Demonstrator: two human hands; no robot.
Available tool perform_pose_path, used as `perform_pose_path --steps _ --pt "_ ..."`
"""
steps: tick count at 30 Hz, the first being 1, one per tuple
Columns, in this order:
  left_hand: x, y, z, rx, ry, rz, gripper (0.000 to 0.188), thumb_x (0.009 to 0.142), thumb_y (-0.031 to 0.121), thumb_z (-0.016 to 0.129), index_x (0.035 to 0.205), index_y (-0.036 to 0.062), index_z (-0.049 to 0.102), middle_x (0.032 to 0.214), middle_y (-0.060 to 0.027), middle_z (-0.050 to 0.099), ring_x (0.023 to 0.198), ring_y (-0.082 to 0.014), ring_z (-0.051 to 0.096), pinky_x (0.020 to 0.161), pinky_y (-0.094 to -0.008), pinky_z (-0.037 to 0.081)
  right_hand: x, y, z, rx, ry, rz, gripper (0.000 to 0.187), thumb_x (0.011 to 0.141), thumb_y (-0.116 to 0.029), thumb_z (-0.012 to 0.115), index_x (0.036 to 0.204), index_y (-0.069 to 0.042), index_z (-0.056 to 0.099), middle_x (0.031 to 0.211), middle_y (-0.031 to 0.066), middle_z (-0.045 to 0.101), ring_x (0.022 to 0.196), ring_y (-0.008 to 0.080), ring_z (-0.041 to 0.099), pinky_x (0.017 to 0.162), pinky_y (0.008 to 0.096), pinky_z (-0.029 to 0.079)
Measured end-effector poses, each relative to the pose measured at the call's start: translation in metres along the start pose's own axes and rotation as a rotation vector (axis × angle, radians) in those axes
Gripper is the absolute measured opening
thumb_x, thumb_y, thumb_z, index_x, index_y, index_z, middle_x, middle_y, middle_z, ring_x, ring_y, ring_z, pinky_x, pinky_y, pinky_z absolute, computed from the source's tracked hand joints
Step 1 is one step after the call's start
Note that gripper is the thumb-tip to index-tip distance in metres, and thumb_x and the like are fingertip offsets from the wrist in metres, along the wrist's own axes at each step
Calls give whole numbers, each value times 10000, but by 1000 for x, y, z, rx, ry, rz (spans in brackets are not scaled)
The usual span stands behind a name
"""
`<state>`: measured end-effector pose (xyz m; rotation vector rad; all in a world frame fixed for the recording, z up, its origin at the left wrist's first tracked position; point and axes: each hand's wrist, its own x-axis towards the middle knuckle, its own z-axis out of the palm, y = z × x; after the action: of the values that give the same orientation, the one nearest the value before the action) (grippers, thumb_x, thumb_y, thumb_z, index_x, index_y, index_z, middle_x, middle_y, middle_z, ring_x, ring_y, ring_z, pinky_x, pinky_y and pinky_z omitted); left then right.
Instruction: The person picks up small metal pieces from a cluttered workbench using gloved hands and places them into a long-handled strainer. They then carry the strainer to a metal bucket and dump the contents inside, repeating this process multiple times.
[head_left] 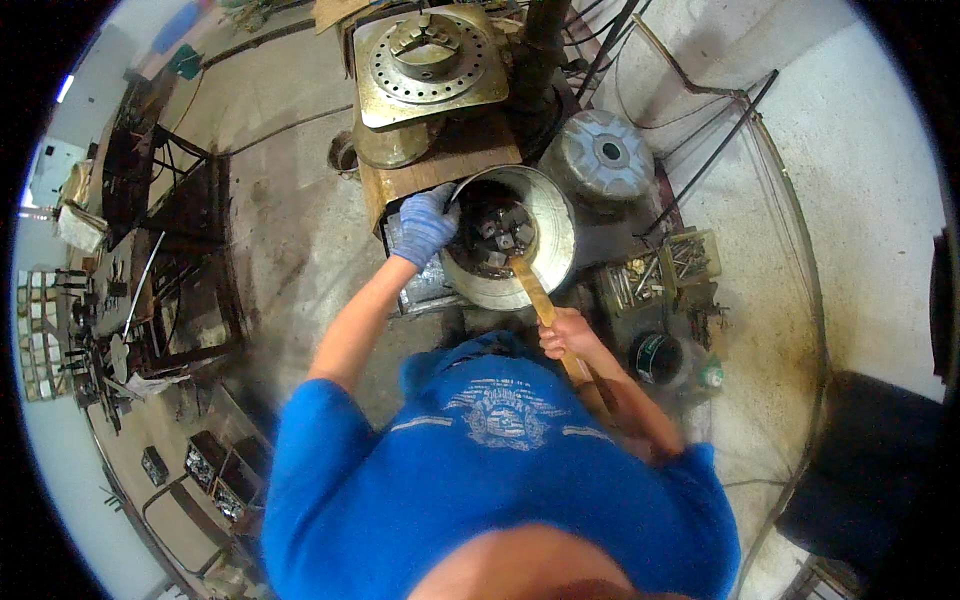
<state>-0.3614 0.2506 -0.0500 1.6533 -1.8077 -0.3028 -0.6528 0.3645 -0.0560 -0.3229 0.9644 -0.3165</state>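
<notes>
A round metal bucket (558,215) stands in front of me, with several small blocky metal parts (508,232) lying in its dark inside. My left hand (425,225), in a blue-and-white knit glove, is closed on the bucket's left rim; its fingertips are partly hidden there. Bare and closed in a fist, my right hand (568,335) grips a flat tan stick (533,288) that looks wooden. The stick's far end reaches over the near rim into the bucket beside the parts. Its near end runs back under my right forearm.
Beyond the bucket, a machine table with a round chuck (428,58) sits over a wooden board (430,172). A grey ribbed round housing (600,155) is at right. Bins of metal pieces (640,280) and a large clear bottle (680,362) stand nearer right. Dark metal racks (180,250) line the left.
</notes>
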Motion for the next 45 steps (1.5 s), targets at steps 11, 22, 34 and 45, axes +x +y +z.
perform_pose_path --steps 11,22,34,45 --pt "0 -23 7 27 -8 -14 303 695 236 589 964 102 625 767 -189 614 714 -345 598 641 -421 477 19 -4 -29 257 -335 197 113 852 -104 386 920 -52 459 587 -33 338 421 50 265 361 221 227" --pt "-8 32 -16 -8 -75 -62 329 699 219 605 988 64 627 834 -173 630 772 -312 617 688 -374 490 -8 -73 -39 -515 115 123 87 773 -136 535 776 -78 470 524 -33 338 387 58 313 354 242 252" --pt "-7 2 3 6 -34 -30 321 698 222 598 985 82 624 815 -175 627 765 -329 609 679 -403 483 18 1 -27 357 -302 259 121 832 -119 405 902 -44 467 588 -31 343 419 63 280 340 214 246" --pt "-12 -2 -5 46 54 23 319 701 238 591 980 88 624 804 -173 626 738 -331 607 675 -413 484 -3 -51 -25 -312 39 102 138 813 -172 508 863 -45 496 574 -42 360 430 48 335 370 210 257"
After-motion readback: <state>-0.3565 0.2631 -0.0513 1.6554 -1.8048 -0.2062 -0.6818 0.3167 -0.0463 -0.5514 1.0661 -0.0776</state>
